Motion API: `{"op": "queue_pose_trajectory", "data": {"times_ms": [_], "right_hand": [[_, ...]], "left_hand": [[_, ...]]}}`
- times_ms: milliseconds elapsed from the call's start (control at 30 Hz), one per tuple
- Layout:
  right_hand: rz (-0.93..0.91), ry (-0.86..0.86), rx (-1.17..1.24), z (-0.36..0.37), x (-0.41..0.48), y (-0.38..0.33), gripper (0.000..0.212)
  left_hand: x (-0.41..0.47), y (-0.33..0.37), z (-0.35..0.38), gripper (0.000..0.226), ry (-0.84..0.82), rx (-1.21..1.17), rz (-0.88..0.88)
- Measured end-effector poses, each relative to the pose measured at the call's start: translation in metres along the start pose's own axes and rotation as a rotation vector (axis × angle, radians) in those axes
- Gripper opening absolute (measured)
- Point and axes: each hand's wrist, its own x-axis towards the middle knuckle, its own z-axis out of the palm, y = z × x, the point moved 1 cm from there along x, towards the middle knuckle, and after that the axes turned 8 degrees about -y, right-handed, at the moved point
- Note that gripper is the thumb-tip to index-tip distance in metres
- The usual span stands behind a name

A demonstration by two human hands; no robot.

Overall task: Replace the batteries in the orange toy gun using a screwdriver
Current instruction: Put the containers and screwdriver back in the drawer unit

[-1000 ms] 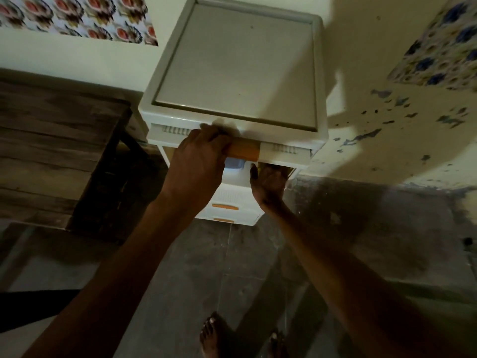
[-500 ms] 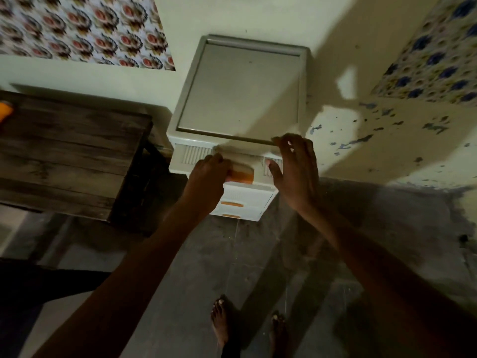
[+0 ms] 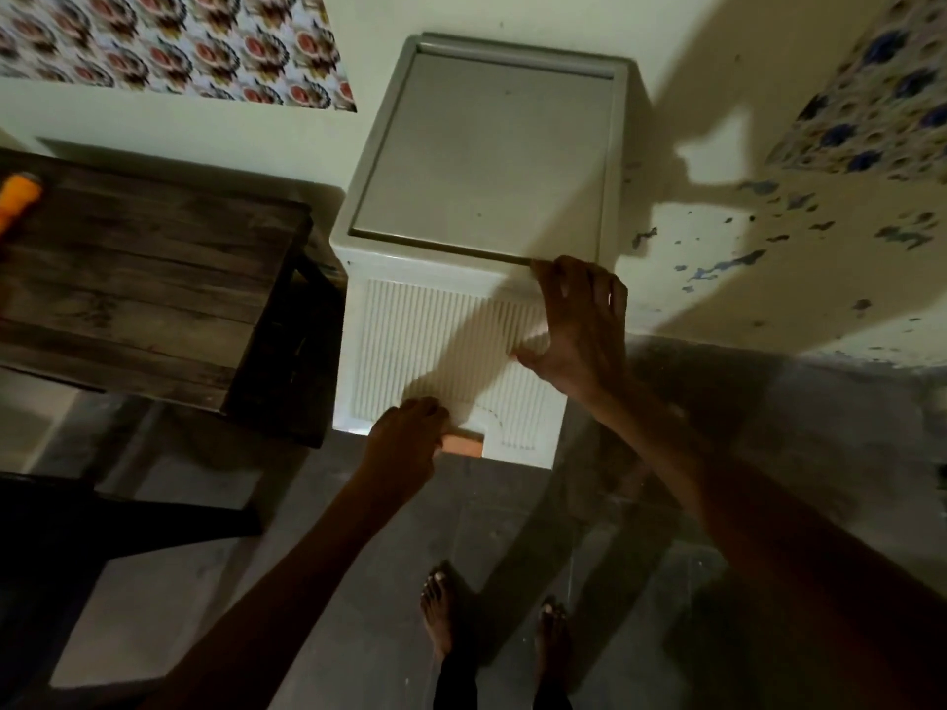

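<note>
Orange object (image 3: pixel 18 197), likely toy gun, cropped at 10 o'clock on wooden table (image 3: pixel 153 279). Left hand (image 3: pixel 405 443) curls fingers round orange handle (image 3: pixel 464 445) of drawer unit (image 3: pixel 487 161); we pull straight toward 6 o'clock. Right hand (image 3: pixel 579 325), fingers spread, braces top edge, holding nothing. Table crowds unit's left; bare feet (image 3: pixel 440 622) stand in the pull path.

Orange object (image 3: pixel 18 199) on wooden table (image 3: pixel 153 279): cut off by the left frame edge, can't tell what it is. Orange handle (image 3: pixel 464 445) is half covered by left hand (image 3: pixel 405 445), whose fingertips are hidden underneath. Drawer (image 3: pixel 435 340) contents not visible. Right hand (image 3: pixel 579 325) hides a front corner of the cabinet (image 3: pixel 487 146). Left forearm (image 3: pixel 287 581) and right forearm (image 3: pixel 743 504) run off the bottom edge. Wall patterns (image 3: pixel 179 43) blurred.
</note>
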Motion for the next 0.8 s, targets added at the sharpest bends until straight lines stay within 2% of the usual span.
{"op": "queue_pose_trajectory", "data": {"times_ms": [133,333,433,633,800], "right_hand": [[0.034,0.086,-0.118,0.020,0.003,0.000,0.095],[0.052,0.300,-0.197,0.057,0.015,0.009,0.077],[0.029,0.396,-0.180,0.067,0.018,0.008,0.068],[-0.061,0.329,-0.352,0.077,0.012,0.021,0.098],[-0.184,0.393,-0.380,0.082,0.011,0.029,0.083]], "left_hand": [[0.054,-0.010,0.025,0.033,-0.029,0.008,-0.009],[0.136,-0.027,0.041,0.070,-0.102,0.303,-0.003],[0.148,-0.032,0.040,0.076,-0.072,0.371,-0.033],[0.134,-0.040,0.051,0.097,-0.062,0.498,-0.059],[0.131,-0.032,0.059,0.105,-0.070,0.579,-0.128]]}}
